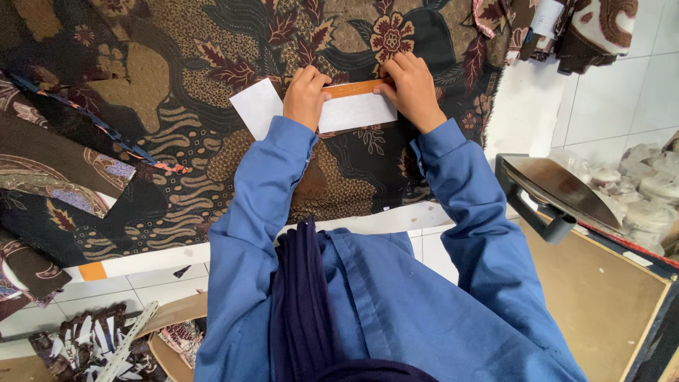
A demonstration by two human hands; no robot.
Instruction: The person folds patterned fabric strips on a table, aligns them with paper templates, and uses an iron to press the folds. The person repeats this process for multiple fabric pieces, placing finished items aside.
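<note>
- While both hands press down at the middle of the scene, a large batik cloth (177, 127), brown and black with leaf and flower motifs, lies spread under and all around the fingers.
- White table (520, 113): bare surface shows to the right of the right-hand fingers, past the cloth's frayed edge.
- Blue sleeves (460, 205) run from the lower frame up to both wrists.
- Flat iron (559, 191), sole plate tilted up, rests on a tan padded board (601, 297), well apart from the right fingers, lower right.
- White paper piece (353, 112): lies flat on the cloth between the two hands; a second white part juts out left of the left hand.
- Orange ruler (353, 88): lies along the paper's upper edge, touching it, spanning finger to finger.
- Left hand (305, 95): fingers curled, tips pressing the ruler's left end and the paper; not gripping around anything.
- Right hand (411, 88): fingers bent, tips pressing the ruler's right end flat.
</note>
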